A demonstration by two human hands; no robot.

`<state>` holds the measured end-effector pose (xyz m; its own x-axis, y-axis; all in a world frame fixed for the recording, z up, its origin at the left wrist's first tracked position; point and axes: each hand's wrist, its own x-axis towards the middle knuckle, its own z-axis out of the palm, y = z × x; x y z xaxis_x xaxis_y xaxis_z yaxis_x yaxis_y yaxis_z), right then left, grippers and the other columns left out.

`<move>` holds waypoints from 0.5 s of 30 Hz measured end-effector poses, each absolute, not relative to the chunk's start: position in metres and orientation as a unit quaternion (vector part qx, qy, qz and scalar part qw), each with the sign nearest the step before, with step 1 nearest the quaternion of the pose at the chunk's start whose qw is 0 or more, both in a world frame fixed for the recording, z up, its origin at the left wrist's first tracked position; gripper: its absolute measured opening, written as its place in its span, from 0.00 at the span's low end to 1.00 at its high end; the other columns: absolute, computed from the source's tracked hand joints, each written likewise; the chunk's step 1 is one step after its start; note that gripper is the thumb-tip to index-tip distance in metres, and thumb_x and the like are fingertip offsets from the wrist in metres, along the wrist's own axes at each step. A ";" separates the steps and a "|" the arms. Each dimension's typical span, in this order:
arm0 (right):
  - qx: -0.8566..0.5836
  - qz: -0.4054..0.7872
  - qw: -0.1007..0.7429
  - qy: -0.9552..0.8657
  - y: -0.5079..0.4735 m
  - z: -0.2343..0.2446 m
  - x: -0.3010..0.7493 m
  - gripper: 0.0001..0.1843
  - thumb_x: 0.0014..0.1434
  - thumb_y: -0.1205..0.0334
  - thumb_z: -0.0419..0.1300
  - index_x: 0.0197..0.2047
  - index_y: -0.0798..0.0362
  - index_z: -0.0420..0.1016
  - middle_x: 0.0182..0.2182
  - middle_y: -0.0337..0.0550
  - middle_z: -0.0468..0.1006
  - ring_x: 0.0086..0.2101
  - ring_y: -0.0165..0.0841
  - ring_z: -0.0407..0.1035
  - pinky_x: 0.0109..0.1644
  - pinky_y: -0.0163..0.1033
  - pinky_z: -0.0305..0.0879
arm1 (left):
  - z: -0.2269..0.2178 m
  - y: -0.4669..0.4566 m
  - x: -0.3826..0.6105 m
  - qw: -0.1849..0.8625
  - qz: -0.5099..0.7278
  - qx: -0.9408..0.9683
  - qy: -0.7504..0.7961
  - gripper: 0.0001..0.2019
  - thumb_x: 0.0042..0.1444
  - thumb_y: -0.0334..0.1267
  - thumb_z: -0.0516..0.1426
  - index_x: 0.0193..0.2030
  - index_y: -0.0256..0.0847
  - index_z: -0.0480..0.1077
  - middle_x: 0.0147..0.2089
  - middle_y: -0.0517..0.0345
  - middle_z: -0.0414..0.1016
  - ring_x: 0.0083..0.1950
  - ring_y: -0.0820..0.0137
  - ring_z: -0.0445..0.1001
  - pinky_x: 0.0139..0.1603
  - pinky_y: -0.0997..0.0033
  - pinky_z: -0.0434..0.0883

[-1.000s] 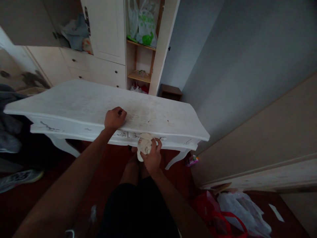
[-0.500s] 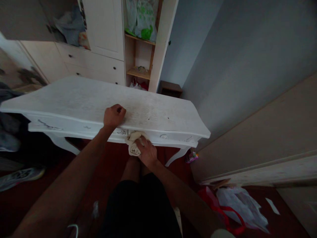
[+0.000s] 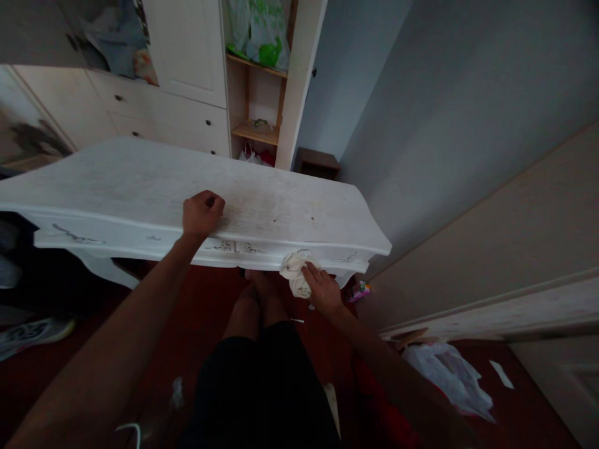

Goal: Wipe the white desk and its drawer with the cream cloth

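A long white table [image 3: 154, 174] with a scuffed top and carved drawer fronts stretches across in front of me. My left hand [image 3: 202, 212] rests as a loose fist on the tabletop near its front edge; whether anything lies inside the curled fingers is hidden. Against the right part of the drawer front, my right hand [image 3: 324, 288] presses a bunched cream cloth [image 3: 296, 267], fingers over its right side. Just above the cloth shows a round drawer knob [image 3: 304, 254]. Dark carved decoration [image 3: 248, 247] is visible between the two hands.
Behind the table stands a white wardrobe [image 3: 187, 56] with an open shelf section holding plastic bags [image 3: 266, 37]. A grey wall [image 3: 444, 125] runs along the right. On the red floor lie a white plastic bag [image 3: 449, 374], a pink box [image 3: 359, 291] and a shoe [image 3: 35, 333].
My right hand has slid the cloth rightward along the drawer front, from the middle to near the right knob. My left hand keeps its fist on the tabletop. The view has shifted slightly.
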<state>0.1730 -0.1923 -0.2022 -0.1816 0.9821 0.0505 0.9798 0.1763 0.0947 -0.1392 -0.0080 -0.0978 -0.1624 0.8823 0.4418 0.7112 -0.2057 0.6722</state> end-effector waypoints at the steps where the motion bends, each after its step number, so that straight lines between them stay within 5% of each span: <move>1: 0.645 0.052 0.021 0.762 -0.195 -0.201 0.183 0.38 0.56 0.69 0.56 0.70 0.51 0.58 0.71 0.44 0.55 0.55 0.47 0.64 0.51 0.48 0.71 | -0.097 -0.008 -0.139 0.093 0.439 0.641 0.623 0.13 0.53 0.43 0.50 0.32 0.39 0.73 0.28 0.54 0.76 0.33 0.68 0.74 0.37 0.71 0.68; 8: 0.720 0.069 0.017 0.690 -0.219 -0.202 0.260 0.37 0.54 0.74 0.54 0.68 0.55 0.62 0.69 0.47 0.58 0.54 0.48 0.67 0.53 0.49 0.69 | -0.095 -0.010 -0.137 0.086 0.432 0.653 0.616 0.15 0.54 0.42 0.51 0.35 0.34 0.75 0.31 0.54 0.77 0.34 0.71 0.72 0.40 0.70 0.67; 15: 0.820 0.038 -0.194 0.536 -0.229 -0.202 0.297 0.32 0.57 0.56 0.61 0.64 0.51 0.63 0.54 0.55 0.74 0.49 0.49 0.72 0.48 0.49 0.69 | -0.096 -0.013 -0.135 0.066 0.426 0.659 0.617 0.18 0.54 0.44 0.49 0.36 0.35 0.77 0.32 0.53 0.76 0.35 0.68 0.73 0.40 0.67 0.67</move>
